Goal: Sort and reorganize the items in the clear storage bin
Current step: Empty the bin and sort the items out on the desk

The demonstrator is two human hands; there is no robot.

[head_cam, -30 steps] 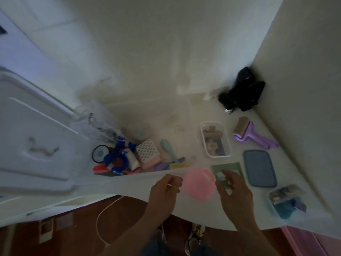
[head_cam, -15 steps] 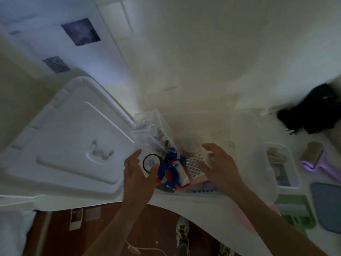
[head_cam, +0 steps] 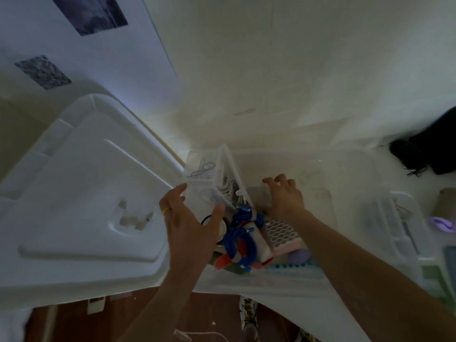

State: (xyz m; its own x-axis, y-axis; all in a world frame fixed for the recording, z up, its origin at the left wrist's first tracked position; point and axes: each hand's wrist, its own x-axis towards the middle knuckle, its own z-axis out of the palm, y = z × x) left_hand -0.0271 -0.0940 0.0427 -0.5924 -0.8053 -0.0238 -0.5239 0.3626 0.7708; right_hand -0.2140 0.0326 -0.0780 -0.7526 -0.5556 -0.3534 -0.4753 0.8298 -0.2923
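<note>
The clear storage bin [head_cam: 350,169] stands on the white bench [head_cam: 271,285] in front of me, and its big white lid [head_cam: 81,193] lies flat on the left, just beside it. A second ago my hands were outside the bin, at a pink round thing near the bench edge; now both of them are inside the bin, so I judge that I have begun the sorting of what is in its left end. My left hand [head_cam: 190,218] holds a small clear organizer box [head_cam: 209,176] that stands tilted against the bin's left side, thumb on the front of it and fingers on its outer wall. My right hand [head_cam: 283,196] is well apart from the left one and lies with curled fingers over something pale on the bin floor; I cannot tell if it really grips it. Between my hands lies a coiled blue cable [head_cam: 243,239], beside a white mesh-top case [head_cam: 281,230] with a pink base, and a red handle [head_cam: 223,261] under the cable. At the right, a second small clear container [head_cam: 404,225] is blurred, and a purple tool [head_cam: 441,223] and a black object [head_cam: 429,149] are cut off by the picture edge. The things inside the organizer box are hard to make out, only thin wires.
</note>
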